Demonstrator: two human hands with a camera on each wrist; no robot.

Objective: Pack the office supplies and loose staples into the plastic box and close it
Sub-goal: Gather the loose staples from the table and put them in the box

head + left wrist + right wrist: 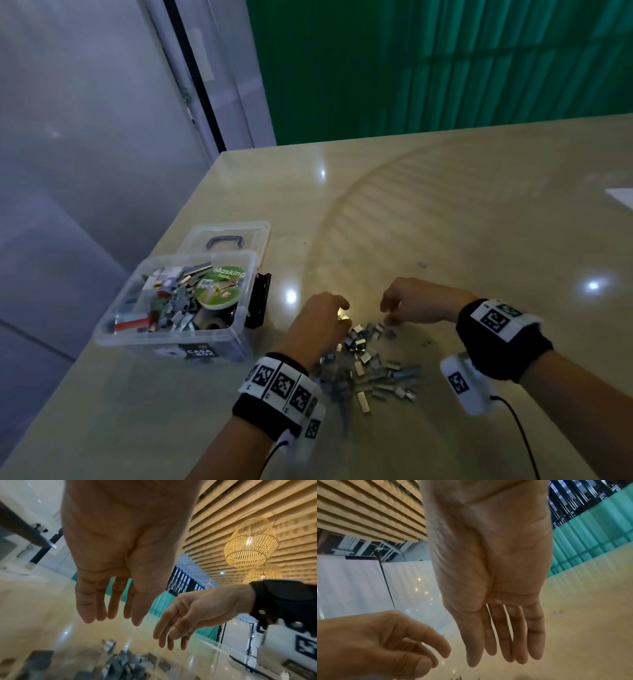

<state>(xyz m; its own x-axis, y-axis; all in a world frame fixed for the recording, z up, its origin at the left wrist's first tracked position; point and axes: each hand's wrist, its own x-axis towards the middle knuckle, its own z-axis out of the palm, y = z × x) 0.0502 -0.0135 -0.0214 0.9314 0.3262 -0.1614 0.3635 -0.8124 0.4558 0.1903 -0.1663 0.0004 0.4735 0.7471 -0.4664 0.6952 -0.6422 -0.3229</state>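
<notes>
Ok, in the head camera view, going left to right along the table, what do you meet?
Clear plastic box of supplies → left hand → pile of loose silver staples → right hand → black right wristband.
</notes>
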